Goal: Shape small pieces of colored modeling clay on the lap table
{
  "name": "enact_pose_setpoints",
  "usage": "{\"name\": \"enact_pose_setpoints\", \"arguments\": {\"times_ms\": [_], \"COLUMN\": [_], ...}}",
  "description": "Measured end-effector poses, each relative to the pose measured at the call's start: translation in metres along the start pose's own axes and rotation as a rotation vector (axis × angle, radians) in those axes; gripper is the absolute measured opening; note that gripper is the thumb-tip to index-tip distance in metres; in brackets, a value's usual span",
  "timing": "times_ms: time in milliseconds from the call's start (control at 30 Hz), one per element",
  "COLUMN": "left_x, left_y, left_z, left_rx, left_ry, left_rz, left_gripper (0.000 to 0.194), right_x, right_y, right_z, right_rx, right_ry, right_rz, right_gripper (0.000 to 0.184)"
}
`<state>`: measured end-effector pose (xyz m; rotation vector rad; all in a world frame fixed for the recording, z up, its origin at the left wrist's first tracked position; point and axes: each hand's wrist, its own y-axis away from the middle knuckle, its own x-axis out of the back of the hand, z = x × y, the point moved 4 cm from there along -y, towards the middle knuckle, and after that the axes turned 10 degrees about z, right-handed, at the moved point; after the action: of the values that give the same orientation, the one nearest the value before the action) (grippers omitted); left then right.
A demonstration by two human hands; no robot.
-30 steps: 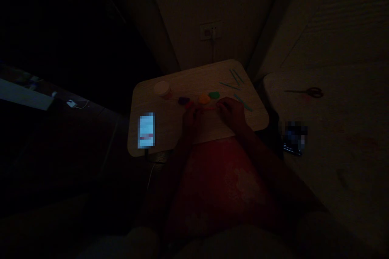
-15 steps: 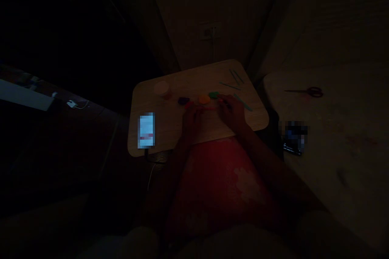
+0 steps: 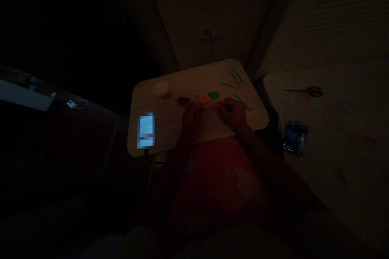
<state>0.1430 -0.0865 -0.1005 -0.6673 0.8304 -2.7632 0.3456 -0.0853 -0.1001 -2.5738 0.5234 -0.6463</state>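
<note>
In dim light, a thin red strip [image 3: 209, 108], which looks like modelling clay, stretches between my hands just over the small wooden table [image 3: 170, 129]. The fingers of my left hand [image 3: 191, 119] are closed at its left end. My right hand [image 3: 233, 114] pinches the other end. A red lump [image 3: 189, 105] lies by my left fingertips, partly covered by them. Just beyond the hands are a dark purple lump [image 3: 183, 100], an orange lump [image 3: 204, 98] and a green lump [image 3: 214, 94].
Several thin greenish sticks [image 3: 229, 85] lie at the table's right side. A pale tub [image 3: 162, 89] stands at the back left, with a lit phone [image 3: 146, 130] near the front left corner. Scissors [image 3: 304, 91] and a dark object [image 3: 294, 137] rest on the surface at right.
My right fingers have come down and now pinch the strip's right end, uncovering more of the green lump. My left hand stays nearly in place.
</note>
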Motion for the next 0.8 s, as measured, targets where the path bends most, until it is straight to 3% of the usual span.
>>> {"name": "enact_pose_setpoints", "arguments": {"times_ms": [433, 800], "left_x": [0.0014, 0.0016], "left_y": [-0.0001, -0.001], "left_z": [0.002, 0.0032], "left_rx": [0.01, 0.007], "left_ry": [-0.007, 0.001], "left_rz": [0.01, 0.004], "left_gripper": [0.026, 0.027], "right_x": [0.0003, 0.0004], "right_y": [-0.0012, -0.0034], "right_z": [-0.0026, -0.0021], "right_rx": [0.016, 0.074], "right_ry": [-0.004, -0.012], "right_rz": [-0.003, 0.033], "right_gripper": [0.035, 0.026]}}
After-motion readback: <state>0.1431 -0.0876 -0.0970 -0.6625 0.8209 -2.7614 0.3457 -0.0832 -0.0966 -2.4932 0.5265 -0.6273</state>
